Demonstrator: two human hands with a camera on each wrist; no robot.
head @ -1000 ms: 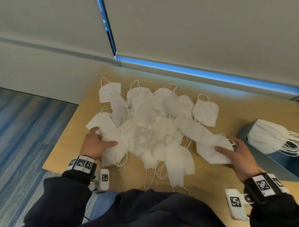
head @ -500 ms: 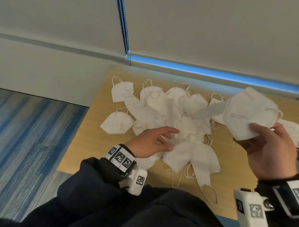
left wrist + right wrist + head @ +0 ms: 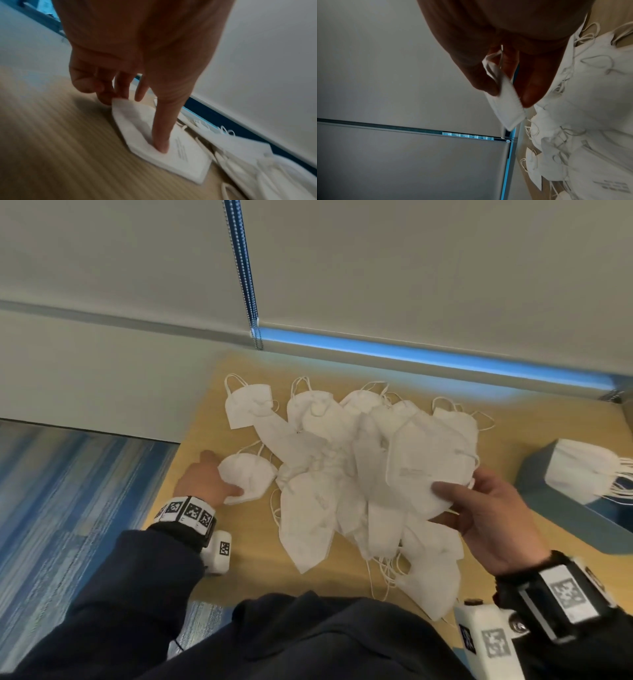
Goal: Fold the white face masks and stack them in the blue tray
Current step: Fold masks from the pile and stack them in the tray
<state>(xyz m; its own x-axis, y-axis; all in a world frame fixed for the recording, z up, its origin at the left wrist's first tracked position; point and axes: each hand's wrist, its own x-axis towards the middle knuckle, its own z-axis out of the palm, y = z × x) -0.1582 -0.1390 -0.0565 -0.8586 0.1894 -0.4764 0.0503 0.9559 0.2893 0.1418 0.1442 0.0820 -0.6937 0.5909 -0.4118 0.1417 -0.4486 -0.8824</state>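
Observation:
Several white face masks lie in a loose pile (image 3: pixel 318 474) on the wooden table (image 3: pixel 246 570). My left hand (image 3: pixel 221 477) is at the pile's left edge on a single flat folded mask (image 3: pixel 251 474); the thumb (image 3: pixel 161 146) presses on its top and the fingers (image 3: pixel 109 99) curl at its far edge. Above the right part of the pile, my right hand (image 3: pixel 459 486) pinches another mask (image 3: pixel 421 460) by its rim, seen close up as the held mask (image 3: pixel 506 108). The blue tray (image 3: pixel 603 529) at the right holds a stack of folded masks (image 3: pixel 579 474).
The table's left edge (image 3: pixel 171 481) drops to blue striped carpet (image 3: pixel 68 508). A grey wall and a blue-lit strip (image 3: pixel 411 356) run behind the table. A beaded blind cord (image 3: pixel 245 275) hangs above the far edge. Ear loops trail from the pile toward me.
My left hand has left the pile's middle and moved left onto a single mask. My right hand has brought its lifted mask lower and in over the pile's right side.

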